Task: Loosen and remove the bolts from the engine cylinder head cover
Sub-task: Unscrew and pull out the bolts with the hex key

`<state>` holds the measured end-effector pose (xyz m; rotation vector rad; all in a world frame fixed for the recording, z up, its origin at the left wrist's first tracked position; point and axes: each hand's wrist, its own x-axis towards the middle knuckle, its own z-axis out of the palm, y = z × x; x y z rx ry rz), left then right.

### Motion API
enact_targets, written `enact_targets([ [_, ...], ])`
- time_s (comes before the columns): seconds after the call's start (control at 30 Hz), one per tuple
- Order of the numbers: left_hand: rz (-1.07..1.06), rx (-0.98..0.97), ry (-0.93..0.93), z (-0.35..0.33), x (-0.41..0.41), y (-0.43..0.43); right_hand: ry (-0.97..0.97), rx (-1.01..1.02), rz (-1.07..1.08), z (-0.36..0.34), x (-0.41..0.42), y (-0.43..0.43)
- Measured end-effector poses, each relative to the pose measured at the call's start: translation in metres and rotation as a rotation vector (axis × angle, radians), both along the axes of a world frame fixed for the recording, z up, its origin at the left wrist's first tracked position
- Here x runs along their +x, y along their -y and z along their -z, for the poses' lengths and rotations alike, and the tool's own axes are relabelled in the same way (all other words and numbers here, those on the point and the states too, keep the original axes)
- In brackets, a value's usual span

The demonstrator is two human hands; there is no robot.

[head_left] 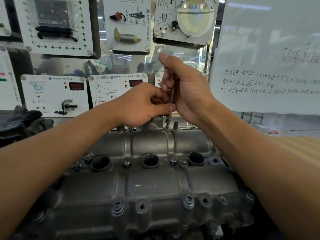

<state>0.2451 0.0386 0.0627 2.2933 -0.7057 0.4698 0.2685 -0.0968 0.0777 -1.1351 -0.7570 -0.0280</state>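
The grey metal cylinder head cover [152, 181] fills the lower middle of the head view. At its far edge a bolt [168, 122] stands partly raised out of its hole. A thin metal key tool [172, 96] runs upright from that bolt into my hands. My right hand [183, 90] grips the tool's upper part, thumb pointing up. My left hand [147, 104] pinches the shaft lower down between thumb and fingers. Other bolts sit in the cover: one at the middle row [173, 160], one on the near edge [188, 200].
Three round plug wells [150, 160] open along the cover's middle. White training panels with sensors [55, 94] hang behind the engine. A whiteboard with handwriting [270, 66] stands at the right. A dark engine part [20, 122] sits at the left.
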Motion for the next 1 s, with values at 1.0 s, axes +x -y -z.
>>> enact_targets([
  [1.0,-0.047,-0.031,0.024,0.0013,0.0006,0.0007,-0.061,0.114,-0.026,-0.003,-0.0076,0.0062],
])
